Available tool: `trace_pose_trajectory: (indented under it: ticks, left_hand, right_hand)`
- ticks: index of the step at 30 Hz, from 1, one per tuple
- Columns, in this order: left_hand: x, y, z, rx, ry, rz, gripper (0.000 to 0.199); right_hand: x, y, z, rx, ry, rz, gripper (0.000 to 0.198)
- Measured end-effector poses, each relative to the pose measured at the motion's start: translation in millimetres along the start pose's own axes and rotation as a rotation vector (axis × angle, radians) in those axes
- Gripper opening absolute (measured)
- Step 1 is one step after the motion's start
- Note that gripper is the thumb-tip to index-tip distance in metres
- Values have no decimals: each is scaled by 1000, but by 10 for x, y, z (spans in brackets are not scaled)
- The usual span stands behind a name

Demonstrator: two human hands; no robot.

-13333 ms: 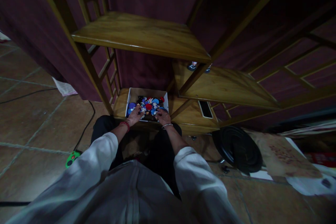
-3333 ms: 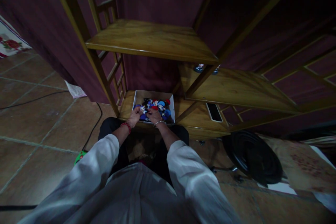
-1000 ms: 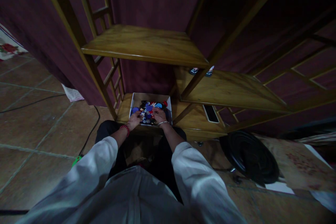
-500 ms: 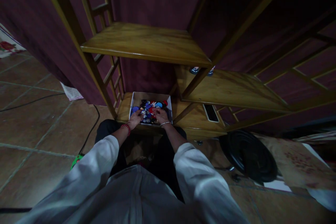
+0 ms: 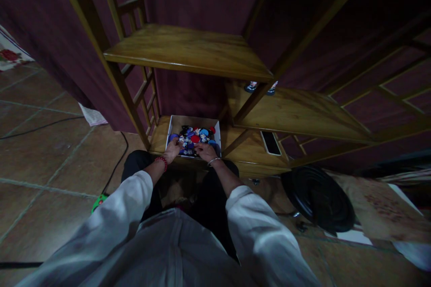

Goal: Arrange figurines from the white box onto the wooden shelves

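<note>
Head view gives me the figures [image 5: 188, 140] heaped inside the open box [image 5: 196, 121], which sits on the low shelf [image 5: 160, 132]. I judge them light, one easily borne by a fingertip pinch; they look stiff enough to keep their shape, though whether they are rubber or hard plastic I can't tell. Their faces look smooth, so I'd expect some slip where they overlap. Small limbs seem the weak spots, so I'd take hold by the broad head or cap, thumb on one edge and fingers opposite.

They share no direction: the heap lies at mixed angles. By the box's right half, the blue cap [image 5: 204, 132] appears to point toward the back wall, that figure's long axis running roughly front to back. The red cap [image 5: 195, 138] lies near the box's middle, too round for me to read an axis. The box's own long side runs left to right.

My left hand [image 5: 173, 149] reaches over the box's front left, fingers curled; my right hand [image 5: 205, 151] is at its front right. I can't tell whether either pinches a figure.
</note>
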State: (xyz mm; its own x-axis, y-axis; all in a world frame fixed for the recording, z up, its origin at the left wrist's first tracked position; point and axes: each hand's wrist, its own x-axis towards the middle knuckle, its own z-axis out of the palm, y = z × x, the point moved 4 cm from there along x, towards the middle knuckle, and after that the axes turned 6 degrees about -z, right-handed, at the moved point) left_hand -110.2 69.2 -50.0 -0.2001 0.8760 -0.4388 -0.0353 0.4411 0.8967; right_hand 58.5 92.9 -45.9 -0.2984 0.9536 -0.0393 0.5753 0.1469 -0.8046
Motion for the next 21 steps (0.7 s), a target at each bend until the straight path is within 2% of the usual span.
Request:
trace_pose_trajectory:
  ticks: [6,14,21]
  left_hand:
    - [-23,2,-13,-62,9,27,9]
    - [-117,74,-18,-84,-16,30,7]
    - [-99,59,-32,-93,-20,14,4]
  right_hand:
    - [-6,-30,87,-40,-43,5,28]
    - [5,-28,115,-66,-103,30,33]
    - [-27,-70,140,-143,-115,-10,21]
